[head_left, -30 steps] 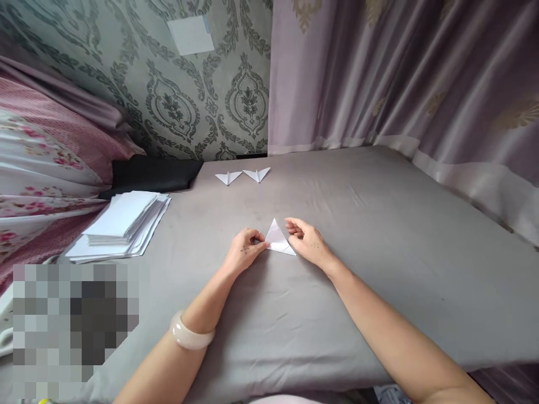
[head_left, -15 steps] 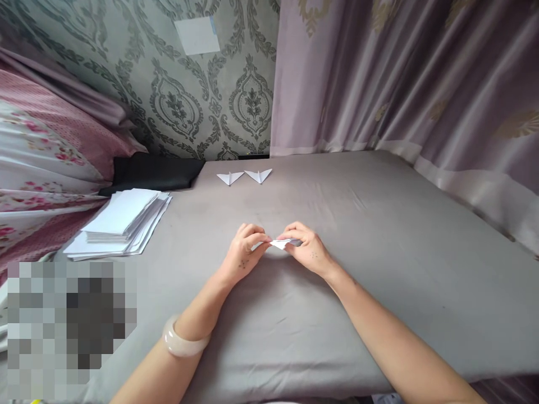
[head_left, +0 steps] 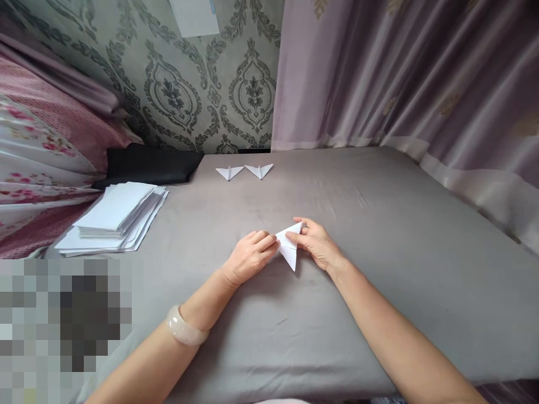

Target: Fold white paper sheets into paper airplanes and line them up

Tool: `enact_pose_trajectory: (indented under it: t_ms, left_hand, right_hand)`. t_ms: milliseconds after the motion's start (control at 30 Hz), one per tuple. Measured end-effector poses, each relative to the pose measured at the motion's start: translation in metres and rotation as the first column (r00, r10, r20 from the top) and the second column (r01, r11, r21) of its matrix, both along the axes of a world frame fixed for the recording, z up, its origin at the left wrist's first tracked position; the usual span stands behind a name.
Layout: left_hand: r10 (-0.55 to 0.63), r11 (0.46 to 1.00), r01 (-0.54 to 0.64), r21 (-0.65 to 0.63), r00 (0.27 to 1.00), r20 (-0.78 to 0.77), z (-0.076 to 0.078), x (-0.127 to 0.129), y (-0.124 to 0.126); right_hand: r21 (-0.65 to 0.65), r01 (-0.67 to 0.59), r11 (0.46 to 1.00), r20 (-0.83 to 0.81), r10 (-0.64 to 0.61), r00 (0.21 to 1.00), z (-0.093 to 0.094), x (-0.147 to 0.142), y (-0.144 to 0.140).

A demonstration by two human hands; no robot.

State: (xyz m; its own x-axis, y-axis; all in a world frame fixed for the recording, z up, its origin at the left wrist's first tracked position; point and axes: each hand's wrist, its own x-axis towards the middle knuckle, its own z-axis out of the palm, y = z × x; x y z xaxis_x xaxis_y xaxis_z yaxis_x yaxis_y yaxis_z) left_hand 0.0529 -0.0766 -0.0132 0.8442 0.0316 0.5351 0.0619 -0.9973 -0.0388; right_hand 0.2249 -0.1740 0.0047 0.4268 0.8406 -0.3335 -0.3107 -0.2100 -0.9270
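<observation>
A small folded white paper plane [head_left: 288, 256] is held between my two hands above the grey cloth. My left hand [head_left: 252, 252] pinches its left tip, fingers closed together and covering that end. On the other side, my right hand [head_left: 315, 242] grips the plane with the thumb on top and the fingers behind it. One wing points up and to the right, the other down toward me. Two finished-looking paper planes, a left one [head_left: 229, 172] and a right one [head_left: 260, 170], lie side by side near the far edge.
A stack of white paper [head_left: 113, 210] lies at the left on the grey cloth-covered surface [head_left: 379, 269]. Behind it is a folded black item [head_left: 154, 163]. Curtains [head_left: 353, 73] border the right side, and patterned wallpaper [head_left: 210, 84] rises behind. A blurred patch hides the lower left.
The paper plane has turned from nearly edge-on to showing its spread wings. My right hand has shifted its grip along the wing, and the camera view has tilted slightly downward.
</observation>
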Motion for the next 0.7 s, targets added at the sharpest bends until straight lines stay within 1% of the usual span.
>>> enact_pose_trajectory:
  t_ms: [67, 133, 200, 233, 267, 333, 400, 433, 500, 633, 700]
  left_hand:
    - [0.004, 0.999, -0.008, -0.048, 0.996, -0.090, -0.001, 0.000, 0.000]
    - [-0.005, 0.993, -0.015, -0.119, 0.987, -0.160, 0.000, -0.001, 0.000]
    - [-0.018, 0.966, -0.029, -0.256, 0.984, -0.179, 0.003, -0.002, 0.000]
    - [-0.016, 0.935, -0.046, -0.351, 0.985, -0.171, 0.004, -0.003, 0.000]
    - [-0.006, 0.887, -0.071, -0.456, 0.986, -0.164, 0.005, -0.004, 0.001]
    - [0.045, 0.750, -0.144, -0.646, 0.985, -0.168, 0.007, -0.004, 0.003]
    - [0.102, 0.616, -0.225, -0.755, 0.973, -0.207, 0.008, -0.004, 0.007]
    - [0.120, 0.568, -0.256, -0.782, 0.966, -0.229, 0.008, -0.003, 0.009]
    - [0.125, 0.508, -0.284, -0.814, 0.958, -0.257, 0.007, 0.000, 0.013]
    - [0.085, 0.392, -0.280, -0.876, 0.959, -0.269, 0.006, 0.003, 0.019]
    - [0.079, 0.353, -0.272, -0.895, 0.962, -0.262, 0.006, 0.003, 0.019]
  right_hand:
    - [0.001, -0.016, 1.000, 0.215, 0.016, 0.976, -0.006, -0.001, 0.001]
    - [-0.013, -0.034, 0.999, 0.454, 0.037, 0.890, -0.013, -0.001, 0.003]
    - [-0.050, -0.034, 0.998, 0.618, 0.058, 0.784, -0.018, -0.001, 0.004]
    - [-0.064, -0.033, 0.997, 0.659, 0.067, 0.749, -0.019, -0.001, 0.003]
    - [-0.067, -0.041, 0.997, 0.678, 0.076, 0.731, -0.020, 0.000, 0.003]
    - [-0.055, -0.062, 0.997, 0.681, 0.083, 0.727, -0.021, 0.000, 0.002]
    - [-0.038, -0.074, 0.997, 0.666, 0.080, 0.742, -0.021, 0.000, 0.000]
    - [-0.030, -0.078, 0.996, 0.655, 0.079, 0.751, -0.021, 0.000, 0.000]
    - [-0.008, -0.087, 0.996, 0.624, 0.073, 0.778, -0.021, -0.001, -0.001]
    - [0.036, -0.115, 0.993, 0.535, 0.078, 0.841, -0.019, 0.000, -0.001]
    - [0.029, -0.123, 0.992, 0.502, 0.092, 0.860, -0.017, 0.002, 0.000]
